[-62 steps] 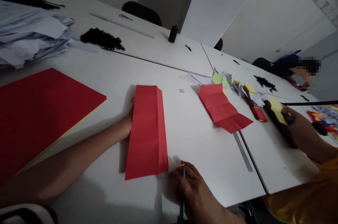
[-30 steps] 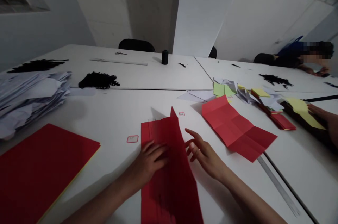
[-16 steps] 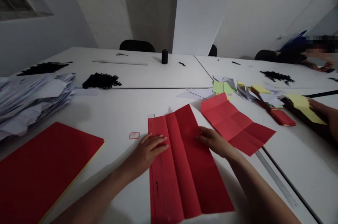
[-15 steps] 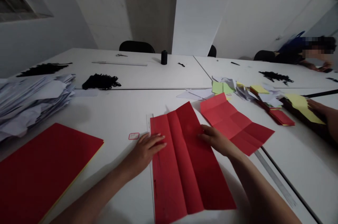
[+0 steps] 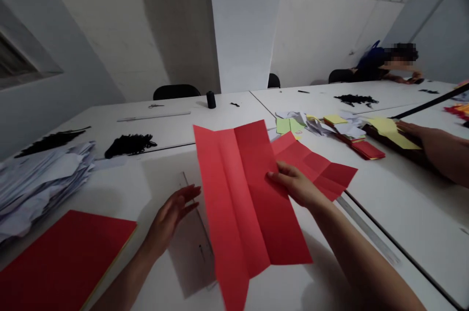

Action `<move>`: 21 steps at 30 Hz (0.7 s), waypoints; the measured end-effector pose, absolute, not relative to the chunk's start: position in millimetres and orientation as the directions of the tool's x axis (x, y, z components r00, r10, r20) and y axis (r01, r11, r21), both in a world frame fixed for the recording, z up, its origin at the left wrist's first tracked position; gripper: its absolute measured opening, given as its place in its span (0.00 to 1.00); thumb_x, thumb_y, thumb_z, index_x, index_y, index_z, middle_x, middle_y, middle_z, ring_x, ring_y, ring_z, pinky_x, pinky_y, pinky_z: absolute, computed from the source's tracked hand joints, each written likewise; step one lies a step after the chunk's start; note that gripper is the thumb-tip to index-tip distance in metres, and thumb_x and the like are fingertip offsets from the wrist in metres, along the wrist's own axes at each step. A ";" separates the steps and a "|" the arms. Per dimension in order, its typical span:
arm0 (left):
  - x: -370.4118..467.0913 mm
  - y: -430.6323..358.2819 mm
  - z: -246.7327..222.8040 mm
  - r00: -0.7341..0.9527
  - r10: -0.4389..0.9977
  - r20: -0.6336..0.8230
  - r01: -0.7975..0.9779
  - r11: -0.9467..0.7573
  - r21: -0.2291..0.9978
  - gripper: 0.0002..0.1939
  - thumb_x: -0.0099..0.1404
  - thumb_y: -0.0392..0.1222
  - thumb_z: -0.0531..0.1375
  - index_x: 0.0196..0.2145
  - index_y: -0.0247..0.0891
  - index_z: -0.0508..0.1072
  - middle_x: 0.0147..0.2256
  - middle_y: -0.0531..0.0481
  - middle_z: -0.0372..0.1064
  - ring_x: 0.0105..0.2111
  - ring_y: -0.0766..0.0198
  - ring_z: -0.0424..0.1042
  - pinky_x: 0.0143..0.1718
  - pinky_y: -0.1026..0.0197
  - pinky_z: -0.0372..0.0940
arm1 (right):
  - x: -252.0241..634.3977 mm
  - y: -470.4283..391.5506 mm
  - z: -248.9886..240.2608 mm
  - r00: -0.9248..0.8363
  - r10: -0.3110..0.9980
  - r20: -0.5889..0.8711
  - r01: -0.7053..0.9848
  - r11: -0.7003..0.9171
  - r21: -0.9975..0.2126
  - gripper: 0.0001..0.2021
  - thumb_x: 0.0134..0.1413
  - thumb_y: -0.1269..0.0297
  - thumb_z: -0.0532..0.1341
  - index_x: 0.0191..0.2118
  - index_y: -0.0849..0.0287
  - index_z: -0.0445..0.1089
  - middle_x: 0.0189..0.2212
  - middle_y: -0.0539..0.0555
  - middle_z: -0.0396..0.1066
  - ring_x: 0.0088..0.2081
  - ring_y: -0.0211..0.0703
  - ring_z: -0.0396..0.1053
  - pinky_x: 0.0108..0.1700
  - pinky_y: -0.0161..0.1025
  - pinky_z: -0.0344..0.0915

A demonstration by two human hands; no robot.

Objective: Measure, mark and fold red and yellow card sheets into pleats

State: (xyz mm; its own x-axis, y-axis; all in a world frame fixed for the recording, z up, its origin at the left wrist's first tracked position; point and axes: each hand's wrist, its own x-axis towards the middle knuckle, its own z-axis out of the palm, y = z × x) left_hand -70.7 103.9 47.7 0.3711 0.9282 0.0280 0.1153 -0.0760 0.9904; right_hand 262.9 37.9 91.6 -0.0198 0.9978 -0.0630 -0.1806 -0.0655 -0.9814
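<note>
My right hand (image 5: 295, 185) pinches the right edge of a creased red paper sheet (image 5: 252, 193), thumb on top. The sheet is raised off the table and tilted, with lengthwise folds and its lower left corner hanging toward me. To its left, my left hand (image 5: 170, 215) is open, fingers stretched out toward the sheet and apart from it. A clear ruler (image 5: 201, 225) lies on the table by those fingertips, partly hidden by the sheet. Behind my right hand rests a second creased red sheet (image 5: 306, 162).
A red paper stack (image 5: 69, 257) lies at left, below piled white papers (image 5: 44, 184). Black cord bundles (image 5: 130, 144) and a thread spool (image 5: 210, 99) sit farther back. At right are coloured paper pieces (image 5: 289, 125), another ruler (image 5: 370, 228) and another person's hand (image 5: 439, 149) at yellow paper.
My right hand has lifted the red sheet off the table and the ruler. My left hand has let go of the sheet and moved left. The view has shifted right and tilted up.
</note>
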 end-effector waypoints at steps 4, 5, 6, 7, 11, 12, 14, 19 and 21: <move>-63.9 85.4 70.9 0.579 0.813 -0.065 -0.190 0.212 0.959 0.44 0.57 0.75 0.48 0.64 0.49 0.54 0.65 0.42 0.49 0.63 0.40 0.51 0.54 0.38 0.62 | 243.4 43.7 75.9 -0.099 0.989 -0.106 -0.146 -0.120 -0.982 0.20 0.49 0.49 0.64 0.43 0.58 0.69 0.33 0.53 0.73 0.34 0.44 0.72 0.35 0.40 0.68; -62.2 81.2 73.4 0.600 0.796 -0.083 -0.191 0.243 0.951 0.46 0.56 0.76 0.50 0.65 0.51 0.51 0.66 0.43 0.46 0.63 0.39 0.49 0.54 0.37 0.61 | 240.0 43.4 73.7 -0.111 0.988 -0.107 -0.140 -0.122 -0.983 0.20 0.50 0.49 0.64 0.43 0.58 0.69 0.33 0.53 0.73 0.34 0.44 0.72 0.35 0.40 0.68; -60.4 77.2 74.2 0.615 0.782 -0.099 -0.186 0.266 0.946 0.47 0.55 0.75 0.53 0.65 0.54 0.48 0.67 0.44 0.43 0.64 0.39 0.47 0.54 0.37 0.61 | 236.9 42.7 72.0 -0.124 0.987 -0.102 -0.138 -0.119 -0.983 0.19 0.50 0.50 0.64 0.42 0.58 0.69 0.33 0.53 0.73 0.34 0.44 0.71 0.35 0.40 0.68; -58.3 73.7 73.5 0.630 0.769 -0.110 -0.183 0.284 0.941 0.47 0.54 0.75 0.54 0.66 0.56 0.46 0.67 0.46 0.41 0.64 0.40 0.46 0.54 0.37 0.61 | 234.2 41.9 70.8 -0.138 0.986 -0.094 -0.139 -0.113 -0.984 0.18 0.51 0.51 0.63 0.42 0.58 0.69 0.34 0.52 0.73 0.34 0.43 0.71 0.36 0.39 0.67; -51.2 67.9 60.1 0.643 0.756 -0.124 -0.154 0.286 0.946 0.43 0.59 0.70 0.54 0.66 0.58 0.43 0.67 0.48 0.43 0.65 0.44 0.46 0.57 0.41 0.58 | 225.5 39.4 67.3 -0.168 0.983 -0.079 -0.131 -0.101 -0.986 0.15 0.54 0.52 0.62 0.41 0.58 0.69 0.37 0.52 0.73 0.37 0.43 0.71 0.38 0.39 0.66; -50.8 69.0 55.3 0.619 0.773 -0.135 -0.135 0.275 0.952 0.40 0.61 0.66 0.55 0.66 0.57 0.46 0.66 0.48 0.47 0.65 0.46 0.47 0.58 0.43 0.58 | 224.0 39.4 66.2 -0.165 0.983 -0.077 -0.116 -0.097 -0.988 0.15 0.54 0.52 0.62 0.40 0.58 0.69 0.37 0.52 0.73 0.37 0.43 0.71 0.38 0.39 0.66; -52.0 73.2 45.0 0.560 0.808 -0.182 -0.094 0.280 0.955 0.34 0.64 0.57 0.57 0.64 0.54 0.52 0.62 0.48 0.56 0.63 0.48 0.52 0.60 0.46 0.56 | 222.2 40.2 63.4 -0.158 0.984 -0.078 -0.089 -0.093 -0.992 0.15 0.55 0.51 0.61 0.40 0.59 0.69 0.37 0.53 0.73 0.36 0.43 0.71 0.38 0.39 0.66; -61.9 85.7 26.2 0.475 0.842 -0.255 -0.181 0.377 0.908 0.30 0.57 0.45 0.59 0.59 0.45 0.64 0.52 0.47 0.69 0.56 0.46 0.64 0.56 0.47 0.61 | 223.4 43.7 55.2 -0.180 0.979 -0.100 -0.120 -0.123 -0.985 0.15 0.56 0.52 0.61 0.42 0.58 0.69 0.39 0.53 0.72 0.39 0.43 0.71 0.41 0.40 0.66; -64.6 88.8 24.9 0.441 0.854 -0.277 -0.213 0.400 0.892 0.30 0.55 0.44 0.59 0.57 0.42 0.67 0.50 0.46 0.71 0.54 0.45 0.67 0.55 0.47 0.62 | 224.6 44.8 53.3 -0.189 0.978 -0.089 -0.141 -0.116 -0.983 0.14 0.57 0.52 0.60 0.42 0.57 0.69 0.40 0.53 0.72 0.40 0.44 0.71 0.42 0.41 0.66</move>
